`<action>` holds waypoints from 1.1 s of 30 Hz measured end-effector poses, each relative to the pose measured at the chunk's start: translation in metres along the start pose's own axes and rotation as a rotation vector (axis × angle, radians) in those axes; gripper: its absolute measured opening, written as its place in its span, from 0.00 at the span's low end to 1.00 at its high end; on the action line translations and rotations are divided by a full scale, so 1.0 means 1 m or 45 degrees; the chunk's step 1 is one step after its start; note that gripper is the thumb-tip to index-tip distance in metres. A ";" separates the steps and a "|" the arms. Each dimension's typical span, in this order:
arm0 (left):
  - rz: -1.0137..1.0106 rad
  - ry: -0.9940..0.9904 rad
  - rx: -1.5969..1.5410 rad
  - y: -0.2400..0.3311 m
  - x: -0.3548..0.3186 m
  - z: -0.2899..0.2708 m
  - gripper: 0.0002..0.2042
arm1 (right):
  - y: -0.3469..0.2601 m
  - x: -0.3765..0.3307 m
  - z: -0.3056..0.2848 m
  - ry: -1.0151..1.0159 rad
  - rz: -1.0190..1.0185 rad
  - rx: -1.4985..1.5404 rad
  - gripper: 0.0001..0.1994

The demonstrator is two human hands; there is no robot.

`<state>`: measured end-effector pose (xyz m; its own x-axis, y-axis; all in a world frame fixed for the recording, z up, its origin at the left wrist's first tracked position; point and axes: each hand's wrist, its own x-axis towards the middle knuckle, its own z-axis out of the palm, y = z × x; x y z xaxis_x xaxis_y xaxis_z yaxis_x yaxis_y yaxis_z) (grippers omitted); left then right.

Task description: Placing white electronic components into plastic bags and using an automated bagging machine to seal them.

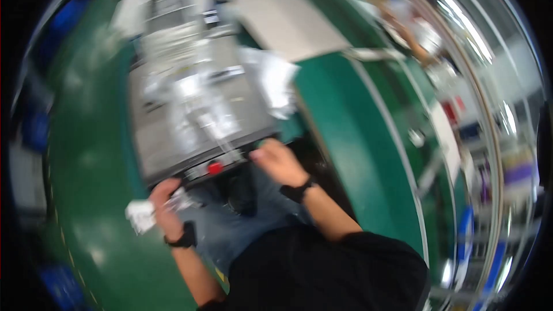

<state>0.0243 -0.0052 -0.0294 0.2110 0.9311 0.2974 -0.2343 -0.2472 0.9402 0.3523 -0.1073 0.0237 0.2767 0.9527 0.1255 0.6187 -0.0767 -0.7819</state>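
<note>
My left hand (166, 207) is at the front left corner of a grey-topped machine table (164, 141), its fingers curled round a crumpled white sheet of film or paper (141, 214) that sticks out on both sides. My right hand (279, 162) is by the table's front right corner, fingers bent; blur hides whether anything is in them. A red round button (215, 167) sits on the front panel between my hands. Clear plastic bags or film (199, 112) lie on the grey top, smeared by motion.
White crumpled sheets (273, 83) hang at the table's right side. A green-topped bench (357, 121) with a pale board (288, 23) runs along the right. Farther right, another person's arm (409, 37) reaches over a work line. Green floor (95, 155) lies to the left.
</note>
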 end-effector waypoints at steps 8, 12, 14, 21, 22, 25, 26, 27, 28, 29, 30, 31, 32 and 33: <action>0.018 0.024 0.465 0.012 -0.022 0.001 0.24 | -0.136 -0.007 -0.225 0.328 -0.445 -0.234 0.22; -0.370 -0.340 -0.327 0.037 -0.042 0.033 0.29 | -0.044 -0.061 -0.364 1.108 -0.007 -0.417 0.19; -0.338 -0.299 -0.296 0.052 -0.044 0.045 0.29 | 0.028 -0.090 -0.410 1.244 0.420 -0.857 0.20; -0.180 -0.219 -0.282 0.080 0.020 0.079 0.25 | 0.238 -0.185 -0.458 0.764 1.107 -0.598 0.45; -0.179 -0.217 -0.274 0.071 0.036 0.089 0.24 | 0.254 -0.202 -0.471 0.735 1.102 -0.664 0.40; -0.325 -0.066 -0.338 0.064 0.077 0.091 0.21 | 0.232 -0.183 -0.467 0.771 1.047 -0.590 0.28; -0.383 -0.010 -0.314 0.070 0.085 0.090 0.21 | 0.183 -0.160 -0.456 0.841 1.016 -0.393 0.24; -0.497 0.052 -0.399 0.067 0.099 0.096 0.22 | 0.174 -0.166 -0.476 0.973 0.723 -0.447 0.22; -0.611 0.117 -0.478 0.064 0.112 0.100 0.22 | 0.167 -0.169 -0.493 1.082 0.425 -0.483 0.20; -0.608 0.155 -0.485 0.060 0.117 0.100 0.22 | 0.125 -0.154 -0.477 1.180 0.346 -0.485 0.17; -0.677 0.103 -0.533 0.071 0.126 0.109 0.23 | 0.068 -0.148 -0.459 1.319 0.253 -0.464 0.15; -0.743 0.058 -0.579 0.082 0.132 0.113 0.23 | 0.042 -0.144 -0.444 1.322 0.213 -0.444 0.15; -0.771 0.063 -0.603 0.076 0.137 0.113 0.24 | 0.017 -0.137 -0.429 1.411 -0.023 -0.673 0.16; -0.787 0.084 -0.637 0.060 0.142 0.112 0.24 | -0.001 -0.122 -0.411 1.485 -0.287 -0.892 0.18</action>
<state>0.1460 0.0823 0.0878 0.3889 0.8780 -0.2790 -0.4949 0.4545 0.7406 0.6206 -0.3439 0.2601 0.3571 0.1950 0.9135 0.8732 -0.4168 -0.2524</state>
